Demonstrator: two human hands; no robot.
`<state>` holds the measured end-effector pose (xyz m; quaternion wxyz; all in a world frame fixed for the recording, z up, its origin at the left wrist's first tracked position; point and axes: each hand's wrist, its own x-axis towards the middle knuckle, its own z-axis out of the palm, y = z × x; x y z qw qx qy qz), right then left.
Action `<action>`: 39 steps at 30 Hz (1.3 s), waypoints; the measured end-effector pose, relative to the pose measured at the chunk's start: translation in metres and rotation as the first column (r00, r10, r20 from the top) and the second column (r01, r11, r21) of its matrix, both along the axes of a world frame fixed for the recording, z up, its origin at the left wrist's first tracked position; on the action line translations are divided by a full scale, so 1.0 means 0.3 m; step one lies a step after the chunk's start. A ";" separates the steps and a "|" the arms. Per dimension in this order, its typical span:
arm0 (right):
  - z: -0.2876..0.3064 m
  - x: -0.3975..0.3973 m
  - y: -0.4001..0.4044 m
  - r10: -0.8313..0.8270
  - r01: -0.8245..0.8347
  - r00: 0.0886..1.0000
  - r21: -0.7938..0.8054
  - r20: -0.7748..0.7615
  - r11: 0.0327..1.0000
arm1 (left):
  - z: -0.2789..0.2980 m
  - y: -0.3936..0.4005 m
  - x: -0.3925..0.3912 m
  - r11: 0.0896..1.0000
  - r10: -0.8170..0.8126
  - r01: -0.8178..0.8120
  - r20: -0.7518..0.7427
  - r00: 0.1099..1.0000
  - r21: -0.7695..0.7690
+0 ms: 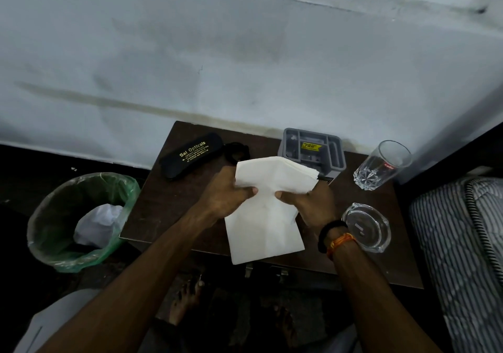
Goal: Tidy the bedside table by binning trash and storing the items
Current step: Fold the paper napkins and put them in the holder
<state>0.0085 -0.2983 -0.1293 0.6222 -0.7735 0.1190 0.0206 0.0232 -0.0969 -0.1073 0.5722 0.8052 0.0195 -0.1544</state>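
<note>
Both hands held a stack of white paper napkins (265, 203) above the middle of the dark wooden bedside table (152, 205). The left hand (226, 194) gripped the stack's left edge and the right hand (310, 203) its right edge, each thumb pressed on top with the fingers closed underneath, so the sheets were clamped from both sides. That two-sided hold looked meant to keep the loose sheets squared as one bundle; the far corner already fanned slightly into separate layers.

The napkins looked clean and flat, so I judged they were being gathered for storing, not binning. The grey plastic organizer (313, 151) stood just behind them against the wall, its compartments open upward, a likely home for them. What lay inside it, apart from a yellow label, was too dim to make out.

The bin (79, 222) with its green liner stood on the floor just left of the table, within easy reach, and held a crumpled white wad (98, 224). A black spectacle case (190, 154) lay at the table's back-left, with a dark round object just beside it. A clear drinking glass (381, 164) stood at the back-right and a glass ashtray (366, 226) sat near the right wrist, both well clear of the napkins.
</note>
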 end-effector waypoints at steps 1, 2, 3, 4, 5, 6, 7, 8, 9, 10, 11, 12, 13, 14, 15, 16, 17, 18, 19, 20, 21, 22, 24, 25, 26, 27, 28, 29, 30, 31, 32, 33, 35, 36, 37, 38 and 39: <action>0.014 0.004 -0.006 0.013 -0.013 1.000 0.014 0.020 1.000 | 0.013 0.005 0.004 0.999 0.000 0.000 0.000 1.000 -0.045; 0.032 0.009 -0.012 0.033 -0.034 0.999 0.032 0.038 0.999 | 0.028 0.011 0.010 0.994 0.006 -0.007 -0.009 1.000 -0.112; 0.052 0.014 -0.017 0.057 -0.059 0.997 0.058 0.047 0.997 | 0.043 0.020 0.016 0.983 0.011 -0.017 -0.029 1.000 -0.184; 0.067 0.018 -0.023 0.086 -0.090 0.995 0.089 0.054 0.992 | 0.056 0.029 0.023 0.970 0.014 -0.026 -0.052 0.999 -0.241; 0.081 0.019 -0.028 0.116 -0.122 0.992 0.132 0.056 0.984 | 0.066 0.038 0.028 0.960 0.014 -0.033 -0.072 0.997 -0.278; 0.094 0.017 -0.030 0.146 -0.153 0.988 0.175 0.054 0.973 | 0.073 0.045 0.032 0.952 0.011 -0.037 -0.086 0.996 -0.305; 0.104 0.014 -0.031 0.175 -0.181 0.983 0.210 0.048 0.961 | 0.077 0.048 0.033 0.942 0.010 -0.042 -0.097 0.995 -0.332; 0.112 0.011 -0.031 0.203 -0.205 0.979 0.239 0.034 0.949 | 0.080 0.048 0.031 0.931 0.010 -0.049 -0.110 0.994 -0.361; 0.119 0.008 -0.031 0.222 -0.218 0.975 0.270 0.018 0.938 | 0.082 0.045 0.028 0.919 0.008 -0.056 -0.123 0.992 -0.389; 0.125 0.005 -0.031 0.230 -0.221 0.973 0.301 0.005 0.928 | 0.084 0.040 0.025 0.909 0.004 -0.059 -0.132 0.991 -0.413; 0.130 0.003 -0.031 0.231 -0.217 0.973 0.326 -0.006 0.920 | 0.086 0.034 0.022 0.903 -0.001 -0.058 -0.137 0.991 -0.427; 0.134 0.002 -0.030 0.232 -0.213 0.973 0.348 -0.015 0.913 | 0.087 0.028 0.020 0.899 -0.006 -0.055 -0.139 0.990 -0.435; 0.137 0.001 -0.029 0.231 -0.206 0.973 0.372 -0.024 0.905 | 0.088 0.025 0.019 0.896 -0.010 -0.053 -0.141 0.990 -0.441; 0.141 0.001 -0.028 0.229 -0.199 0.973 0.395 -0.031 0.897 | 0.090 0.023 0.019 0.892 -0.013 -0.053 -0.143 0.990 -0.449; 0.144 0.001 -0.027 0.229 -0.195 0.973 0.417 -0.034 0.888 | 0.090 0.021 0.018 0.888 -0.017 -0.052 -0.146 0.989 -0.458; 0.147 0.001 -0.025 0.231 -0.194 0.972 0.429 -0.035 0.882 | 0.090 0.020 0.017 0.883 -0.022 -0.050 -0.147 0.989 -0.467; 0.150 0.000 -0.021 0.231 -0.193 0.972 0.432 -0.034 0.881 | 0.090 0.018 0.016 0.879 -0.028 -0.045 -0.146 0.989 -0.474; 0.153 -0.001 -0.017 0.228 -0.191 0.973 0.427 -0.035 0.884 | 0.090 0.015 0.014 0.878 -0.032 -0.041 -0.143 0.989 -0.477; 0.154 -0.001 -0.013 0.224 -0.188 0.974 0.423 -0.036 0.887 | 0.089 0.013 0.012 0.878 -0.034 -0.036 -0.138 0.990 -0.478; 0.153 -0.001 -0.008 0.222 -0.184 0.974 0.425 -0.039 0.886 | 0.088 0.010 0.011 0.878 -0.036 -0.032 -0.133 0.991 -0.477; 0.151 0.001 -0.004 0.224 -0.182 0.974 0.433 -0.046 0.883 | 0.088 0.008 0.011 0.880 -0.038 -0.027 -0.128 0.991 -0.474; 0.151 0.002 -0.001 0.232 -0.186 0.971 0.441 -0.054 0.878 | 0.088 0.007 0.011 0.882 -0.038 -0.025 -0.125 0.991 -0.471; 0.151 0.007 0.000 0.255 -0.196 0.964 0.458 -0.070 0.867 | 0.091 0.009 0.014 0.886 -0.025 -0.034 -0.120 0.992 -0.463; 0.151 0.008 -0.002 0.258 -0.192 0.963 0.472 -0.079 0.860 | 0.092 0.011 0.016 0.890 -0.012 -0.041 -0.115 0.993 -0.453; 0.149 0.008 -0.006 0.257 -0.182 0.962 0.488 -0.090 0.853 | 0.094 0.013 0.017 0.897 0.001 -0.048 -0.106 0.994 -0.439; 0.147 0.008 -0.009 0.256 -0.173 0.962 0.502 -0.100 0.847 | 0.096 0.013 0.017 0.905 0.013 -0.053 -0.096 0.995 -0.423; 0.145 0.006 -0.011 0.257 -0.170 0.961 0.509 -0.106 0.844 | 0.096 0.012 0.016 0.909 0.022 -0.056 -0.087 0.996 -0.413; 0.142 0.004 -0.010 0.257 -0.172 0.961 0.503 -0.103 0.847 | 0.097 0.009 0.014 0.908 0.028 -0.060 -0.083 0.996 -0.416; 0.140 0.004 -0.008 0.249 -0.176 0.964 0.484 -0.090 0.857 | 0.100 0.006 0.009 0.901 0.031 -0.064 -0.084 0.996 -0.428; 0.140 0.004 -0.005 0.228 -0.172 0.971 0.460 -0.069 0.871 | 0.103 0.002 0.005 0.893 0.031 -0.067 -0.088 0.996 -0.445; 0.140 0.006 -0.002 0.197 -0.158 0.979 0.447 -0.044 0.881 | 0.108 -0.002 0.003 0.886 0.030 -0.068 -0.089 0.996 -0.459; 0.142 0.009 0.002 0.162 -0.137 0.987 0.449 -0.018 0.883 | 0.112 -0.003 0.002 0.882 0.030 -0.067 -0.087 0.996 -0.467; 0.146 0.011 0.010 0.090 -0.093 0.996 0.466 0.028 0.880 | 0.117 -0.001 0.002 0.878 0.028 -0.062 -0.077 0.997 -0.474; 0.147 0.011 0.014 0.058 -0.071 0.997 0.463 0.043 0.883 | 0.118 0.001 0.001 0.878 0.025 -0.057 -0.073 0.997 -0.476; 0.149 0.009 0.019 0.035 -0.054 0.998 0.453 0.050 0.890 | 0.118 0.002 0.000 0.880 0.024 -0.056 -0.073 0.997 -0.472; 0.151 0.008 0.024 0.023 -0.044 0.998 0.443 0.053 0.896 | 0.116 0.001 -0.003 0.886 0.027 -0.058 -0.074 0.997 -0.460; 0.153 0.004 0.030 0.019 -0.039 0.998 0.437 0.052 0.898 | 0.113 -0.002 -0.005 0.896 0.035 -0.064 -0.073 0.997 -0.440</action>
